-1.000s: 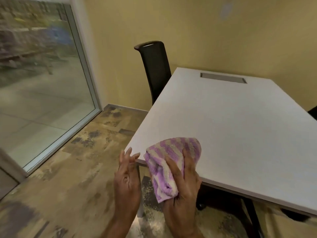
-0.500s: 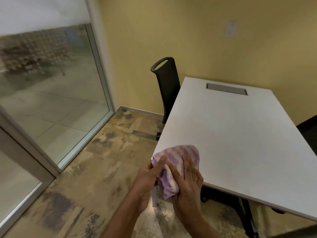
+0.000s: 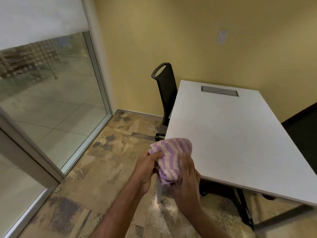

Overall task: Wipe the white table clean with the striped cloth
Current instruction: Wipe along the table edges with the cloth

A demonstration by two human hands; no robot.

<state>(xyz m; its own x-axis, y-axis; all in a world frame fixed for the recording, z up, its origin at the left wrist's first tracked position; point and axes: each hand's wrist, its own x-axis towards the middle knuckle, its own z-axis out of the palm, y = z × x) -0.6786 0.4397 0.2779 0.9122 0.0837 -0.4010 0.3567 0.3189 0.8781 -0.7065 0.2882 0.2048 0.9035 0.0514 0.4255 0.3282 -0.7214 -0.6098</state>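
Looking down from the head camera, both hands hold the striped cloth (image 3: 171, 157) in front of the near left corner of the white bench (image 3: 240, 134). The cloth is bunched into a lump of purple and cream stripes. Its long axis runs from a rounded upper end, which points away from the person and overlaps the bench corner, down to a loose end between the hands. The left hand (image 3: 146, 169) pinches the cloth's left edge with curled thumb and fingers. The right hand (image 3: 187, 181) wraps its fingers over the cloth's lower right side. Whether the cloth touches the bench top cannot be told. A grey hatch (image 3: 219, 91) sits at the far end of the bench, and a black chair (image 3: 165, 90) stands at its left side.
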